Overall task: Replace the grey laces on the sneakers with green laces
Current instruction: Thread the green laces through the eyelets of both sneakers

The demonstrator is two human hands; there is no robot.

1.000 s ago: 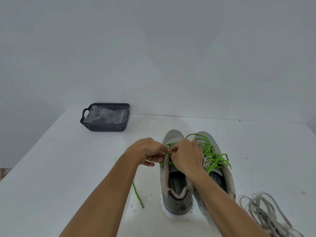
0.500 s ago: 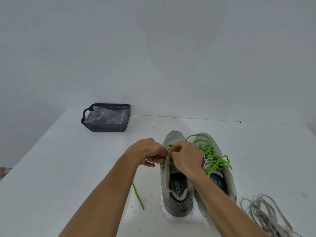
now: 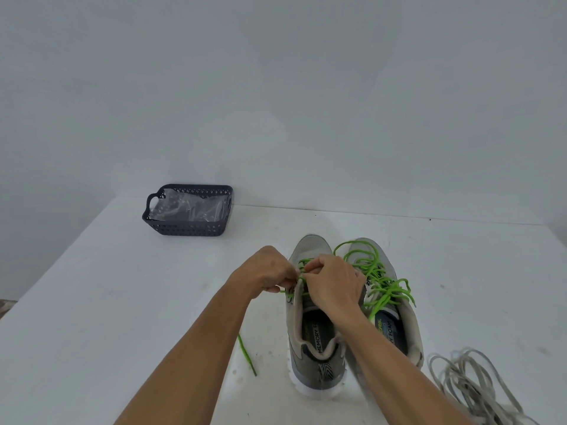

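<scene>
Step in hand: lacing left sneaker [image 3: 316, 332], mid-surface toward near edge. Left hand [image 3: 270, 273] and right hand [image 3: 333, 286], each grip pinching green lace [image 3: 302, 265] over upper eyelets. Right sneaker [image 3: 395, 320] apparently laced. Next, likely: feed tip through eyelet, draw slack. Loose lace end [image 3: 247, 354] trails toward near edge. Grey laces [image 3: 472, 384] heaped near right corner; basket [image 3: 190, 210] far left. Nothing obstructs.

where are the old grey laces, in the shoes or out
Out: the loose pile of flat grey laces lies on the white table, beside the grey sneakers.
</scene>
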